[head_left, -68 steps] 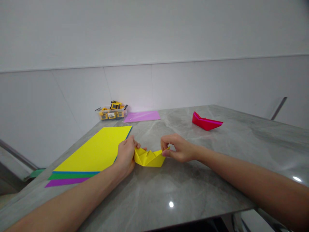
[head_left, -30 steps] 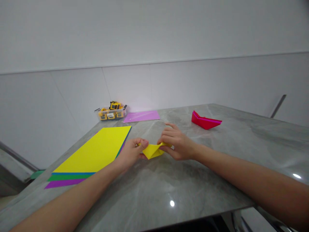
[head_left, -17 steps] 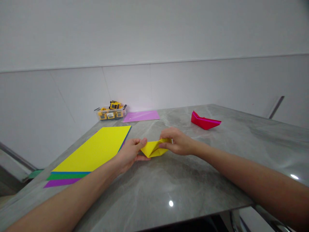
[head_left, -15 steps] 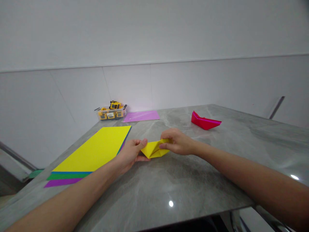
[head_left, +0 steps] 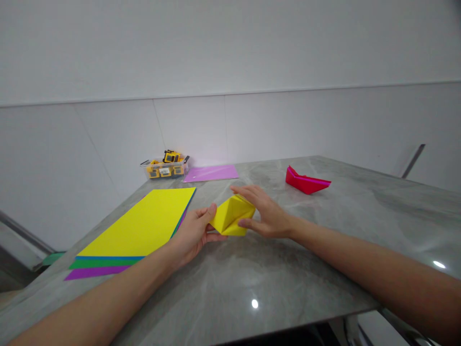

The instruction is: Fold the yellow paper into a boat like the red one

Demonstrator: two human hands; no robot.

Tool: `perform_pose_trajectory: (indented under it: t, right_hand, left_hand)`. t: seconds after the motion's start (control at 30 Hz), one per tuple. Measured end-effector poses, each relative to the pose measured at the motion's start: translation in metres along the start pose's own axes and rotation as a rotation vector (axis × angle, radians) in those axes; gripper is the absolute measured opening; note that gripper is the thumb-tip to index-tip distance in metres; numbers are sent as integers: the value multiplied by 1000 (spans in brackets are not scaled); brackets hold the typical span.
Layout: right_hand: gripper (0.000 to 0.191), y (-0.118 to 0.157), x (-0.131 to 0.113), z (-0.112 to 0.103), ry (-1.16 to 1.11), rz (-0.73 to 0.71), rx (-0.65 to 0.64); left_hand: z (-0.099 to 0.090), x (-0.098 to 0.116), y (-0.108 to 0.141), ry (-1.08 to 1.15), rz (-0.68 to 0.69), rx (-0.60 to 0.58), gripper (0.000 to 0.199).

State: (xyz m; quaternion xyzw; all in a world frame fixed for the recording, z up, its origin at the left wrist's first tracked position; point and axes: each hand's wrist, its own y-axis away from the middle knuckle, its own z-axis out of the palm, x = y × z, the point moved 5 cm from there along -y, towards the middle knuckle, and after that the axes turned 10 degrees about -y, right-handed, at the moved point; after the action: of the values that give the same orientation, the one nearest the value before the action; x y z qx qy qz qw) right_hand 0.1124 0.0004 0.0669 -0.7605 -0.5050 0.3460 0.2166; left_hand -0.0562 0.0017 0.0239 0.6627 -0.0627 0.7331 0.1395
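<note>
A folded piece of yellow paper (head_left: pixel 230 217) is held just above the middle of the table, its creased faces partly spread. My left hand (head_left: pixel 192 235) pinches its left corner, thumb on top and fingers underneath. At the paper's right side is my right hand (head_left: pixel 268 215), with its fingers over the far edge and its thumb against the near face. A red folded paper boat (head_left: pixel 308 184) with a pink-purple edge rests farther back on the right, apart from both hands.
A stack of coloured sheets (head_left: pixel 140 226), yellow on top, lies left beside my left forearm. Farther back are a purple sheet (head_left: pixel 212 173) and a clear plastic bin (head_left: pixel 164 171) of yellow toy vehicles. The grey marbled table (head_left: pixel 230 298) ends in a near edge below my hands; a white wall stands behind.
The yellow paper has tipped up and spread, showing a taller face. My right hand has loosened from a tight pinch, its fingers now straighter along the far edge. My left hand keeps its hold.
</note>
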Motion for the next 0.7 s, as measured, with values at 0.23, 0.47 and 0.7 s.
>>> perform_pose_trajectory:
  t: [0.23, 0.47, 0.7]
  right_hand:
    - [89, 5, 3, 5, -253, -5, -30]
    - [113, 6, -10, 8, -195, -26, 43]
    - [112, 6, -12, 12, -128, 19, 41]
  left_hand:
    - [-7, -5, -4, 131, -69, 16, 17]
    - [0, -11, -2, 130, -93, 29, 17]
    - [1, -13, 0, 83, -78, 94, 16]
